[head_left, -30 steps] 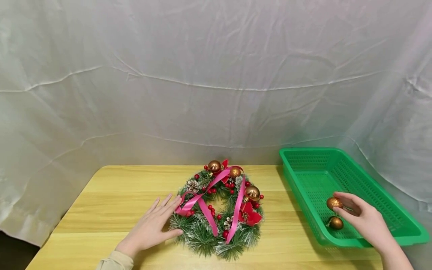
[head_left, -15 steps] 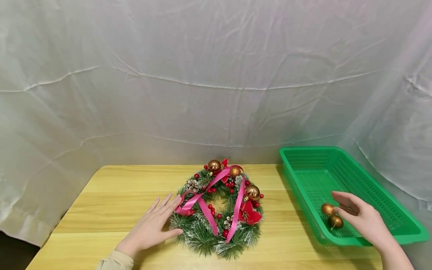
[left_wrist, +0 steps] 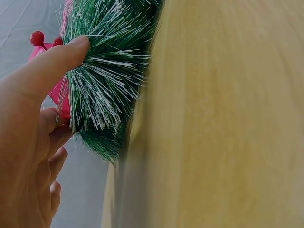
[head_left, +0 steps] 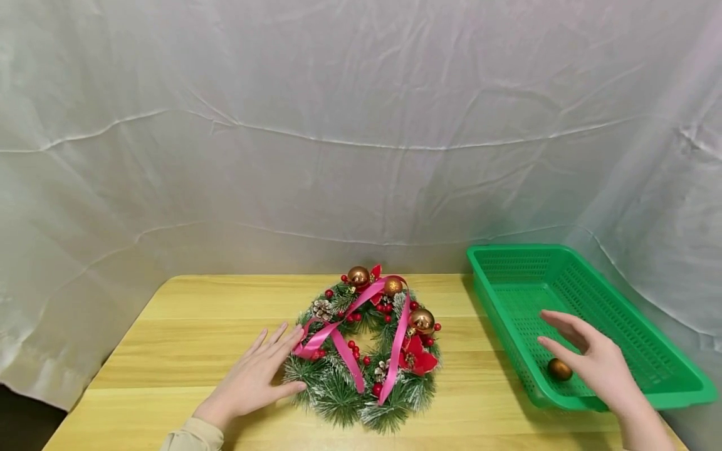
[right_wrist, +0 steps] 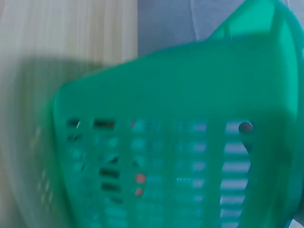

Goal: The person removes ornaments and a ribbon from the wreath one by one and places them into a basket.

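A Christmas wreath (head_left: pixel 361 351) with pine needles, pink ribbon, red berries and gold balls lies in the middle of the wooden table (head_left: pixel 186 326). My left hand (head_left: pixel 273 369) lies flat beside it, its straight fingers touching the wreath's left edge. The left wrist view shows its thumb (left_wrist: pixel 52 61) against the frosted needles of the wreath (left_wrist: pixel 109 76). My right hand (head_left: pixel 564 338) hovers open and empty over the near end of the green basket (head_left: pixel 671 369). One loose gold ball (head_left: pixel 559 369) lies in the basket just left of that hand. The right wrist view shows only the blurred basket (right_wrist: pixel 190 142).
The basket stands at the table's right edge, partly over it. A creased white cloth (head_left: pixel 361 125) hangs behind and around the table. Bare tabletop lies left of and behind the wreath.
My right hand has let go of the gold ball inside the basket and has opened and risen a little. Only one loose ball shows now. The left hand has stayed still.
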### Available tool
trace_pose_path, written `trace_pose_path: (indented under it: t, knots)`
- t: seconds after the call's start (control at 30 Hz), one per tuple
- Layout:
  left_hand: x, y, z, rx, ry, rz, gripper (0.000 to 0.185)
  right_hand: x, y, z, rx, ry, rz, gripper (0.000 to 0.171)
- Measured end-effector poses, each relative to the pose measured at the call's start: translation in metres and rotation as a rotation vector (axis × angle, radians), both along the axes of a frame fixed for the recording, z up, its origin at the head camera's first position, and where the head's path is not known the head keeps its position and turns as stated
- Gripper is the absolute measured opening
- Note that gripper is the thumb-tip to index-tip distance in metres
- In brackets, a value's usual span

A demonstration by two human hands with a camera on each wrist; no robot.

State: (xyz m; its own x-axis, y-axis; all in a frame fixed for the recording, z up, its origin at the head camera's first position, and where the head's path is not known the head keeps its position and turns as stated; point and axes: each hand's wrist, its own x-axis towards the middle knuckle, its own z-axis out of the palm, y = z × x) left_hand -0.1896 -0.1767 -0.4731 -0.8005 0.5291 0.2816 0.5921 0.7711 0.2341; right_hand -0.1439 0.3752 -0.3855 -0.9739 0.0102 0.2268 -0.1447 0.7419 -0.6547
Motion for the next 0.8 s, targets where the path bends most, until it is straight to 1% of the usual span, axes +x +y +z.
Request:
trace_pose_path:
  t: [0.13,0.23,0.3,0.4,0.47,0.57,0.63,0.73,0.8]
  knots:
    - [-0.001,0.000,0.000,0.001,0.002,0.000,0.091,-0.001,-0.015,0.008,0.008,0.022,-0.006,0.055]
    - [-0.001,0.001,0.000,-0.002,0.009,-0.003,0.090,-0.002,-0.028,0.014,0.006,0.068,-0.010,0.054]
    - [-0.002,0.001,0.000,0.001,0.009,-0.004,0.091,-0.004,-0.037,0.016,-0.007,0.115,0.012,0.054]
    - [-0.002,0.001,-0.001,-0.002,0.016,-0.004,0.091,-0.009,-0.053,0.018,-0.048,0.204,0.074,0.054]
    - [-0.002,0.001,-0.001,-0.001,0.018,-0.004,0.091,-0.014,-0.064,0.018,-0.077,0.268,0.136,0.056]
    - [-0.002,0.000,-0.002,-0.004,0.026,-0.007,0.091,-0.022,-0.080,0.015,-0.124,0.336,0.229,0.058]
    - [-0.002,0.000,-0.002,-0.004,0.025,-0.009,0.091,-0.028,-0.093,0.010,-0.143,0.359,0.274,0.059]
    - [-0.001,0.000,-0.003,-0.004,0.026,-0.007,0.091,-0.035,-0.113,0.001,-0.184,0.348,0.332,0.060]
    - [-0.002,0.000,-0.003,-0.007,0.027,-0.007,0.091,-0.040,-0.125,-0.007,-0.206,0.330,0.349,0.060]
